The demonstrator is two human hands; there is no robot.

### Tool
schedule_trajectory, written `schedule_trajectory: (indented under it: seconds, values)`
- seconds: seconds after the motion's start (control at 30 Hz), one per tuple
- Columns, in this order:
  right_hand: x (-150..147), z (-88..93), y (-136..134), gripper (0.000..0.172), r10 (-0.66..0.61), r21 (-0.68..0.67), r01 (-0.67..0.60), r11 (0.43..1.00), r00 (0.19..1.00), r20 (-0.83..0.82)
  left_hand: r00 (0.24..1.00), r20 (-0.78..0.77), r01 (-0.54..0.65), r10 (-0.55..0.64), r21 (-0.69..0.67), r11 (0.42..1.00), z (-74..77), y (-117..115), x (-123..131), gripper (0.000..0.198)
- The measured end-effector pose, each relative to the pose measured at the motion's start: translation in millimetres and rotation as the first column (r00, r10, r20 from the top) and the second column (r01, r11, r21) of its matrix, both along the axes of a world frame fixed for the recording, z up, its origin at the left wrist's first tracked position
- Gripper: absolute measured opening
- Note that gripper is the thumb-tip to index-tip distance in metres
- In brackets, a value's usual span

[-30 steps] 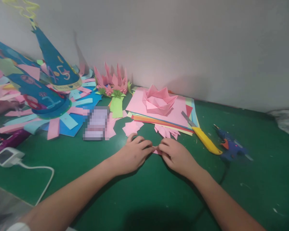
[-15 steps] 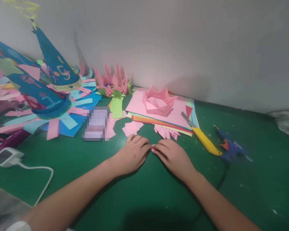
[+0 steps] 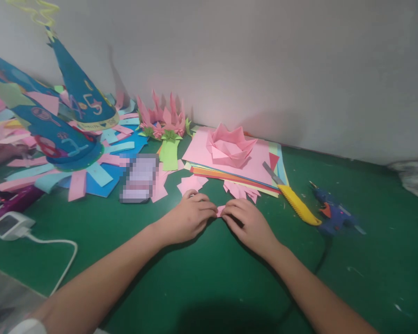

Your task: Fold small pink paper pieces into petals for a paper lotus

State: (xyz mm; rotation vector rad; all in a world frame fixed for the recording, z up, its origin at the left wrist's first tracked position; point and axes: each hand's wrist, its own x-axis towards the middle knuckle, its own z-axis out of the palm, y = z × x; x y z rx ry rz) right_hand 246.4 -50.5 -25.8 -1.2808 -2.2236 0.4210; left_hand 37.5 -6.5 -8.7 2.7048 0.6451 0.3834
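A small pink paper piece [image 3: 220, 211] is pinched between both hands just above the green table [image 3: 209, 283]. My left hand [image 3: 188, 219] has its fingertips closed on the left end of the piece. On the right end, my right hand [image 3: 250, 225] grips with thumb and fingers. Behind the hands lie small pink paper squares [image 3: 191, 184] and folded pink pieces [image 3: 242, 191]. A pink folded paper flower [image 3: 230, 147] rests on a stack of coloured paper [image 3: 195, 150].
A yellow cutter [image 3: 299, 204] and a blue glue gun [image 3: 334, 213] lie at the right. Leftward are a phone [image 3: 139, 178], blue cone hats [image 3: 80, 88], a pink paper crown [image 3: 165, 118] and a white device [image 3: 12, 226] with a cable. Another person's hand [image 3: 7, 153] shows far left.
The hands have moved slightly apart, and more of the small pink paper shows between them. My left hand has shifted a little up and to the left.
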Motion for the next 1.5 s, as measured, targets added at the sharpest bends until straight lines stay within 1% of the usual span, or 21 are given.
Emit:
schedule_trajectory:
  seconds: [0.17,0.33,0.57,1.03,1.33,1.5]
  values:
    - [-2.3,-2.5,2.2,0.011,-0.055,-0.049,0.052,0.997,0.996,-0.063,1.000,0.013,0.016,-0.017,0.031,0.999,-3.6,2.2,-0.9,0.028]
    - [-5.6,-4.8,4.6,0.008,-0.095,-0.041,0.092,0.995,0.991,-0.095,0.999,0.023,0.021,-0.022,0.052,0.998,-5.1,3.4,-1.0,0.028]
    - [-9.6,-4.9,5.6,0.010,-0.134,-0.030,0.132,0.991,0.987,-0.091,0.999,0.034,0.038,-0.040,0.062,0.997,-3.5,4.2,-0.3,0.026]
    - [-14.4,-8.4,7.1,0.013,-0.174,-0.004,0.174,0.985,0.985,-0.010,0.999,0.032,0.040,-0.043,0.074,0.996,-1.4,2.3,-0.2,0.029]
    - [-13.1,-6.0,6.6,0.011,-0.141,-0.001,0.141,0.990,0.988,-0.060,1.000,0.024,0.012,-0.013,0.036,0.999,1.4,0.5,-0.1,0.029]
    - [-13.4,-7.7,5.7,0.010,-0.160,-0.008,0.159,0.987,0.986,-0.052,1.000,0.026,0.015,-0.016,0.052,0.999,0.9,-0.2,0.4,0.028]
